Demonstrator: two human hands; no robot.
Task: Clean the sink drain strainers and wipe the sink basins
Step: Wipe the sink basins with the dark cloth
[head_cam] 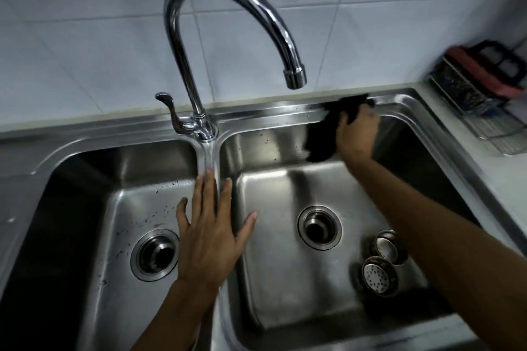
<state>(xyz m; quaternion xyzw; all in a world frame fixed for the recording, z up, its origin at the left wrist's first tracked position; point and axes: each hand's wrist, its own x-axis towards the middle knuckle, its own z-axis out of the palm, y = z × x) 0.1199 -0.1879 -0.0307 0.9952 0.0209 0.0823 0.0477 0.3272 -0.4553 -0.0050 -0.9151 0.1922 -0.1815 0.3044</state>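
Observation:
A double steel sink fills the view. My right hand (358, 134) grips a black cloth (325, 134) pressed against the back wall and rim of the right basin (285, 236). My left hand (212, 225) lies flat with fingers spread on the divider (209, 151) between the basins. Two round drain strainers (379, 276) (385, 246) lie loose on the right basin's floor, near its right side, partly hidden by my right forearm. Both drain holes, left (155, 254) and right (319, 227), stand open without strainers. The left basin (119, 208) carries scattered droplets and specks.
A tall chrome gooseneck faucet (228, 8) rises from the back rim, its spout (295, 77) over the right basin and its lever (168, 101) on the left. A wire rack (484, 111) with a dark scrubber and a red cloth sits on the counter at right.

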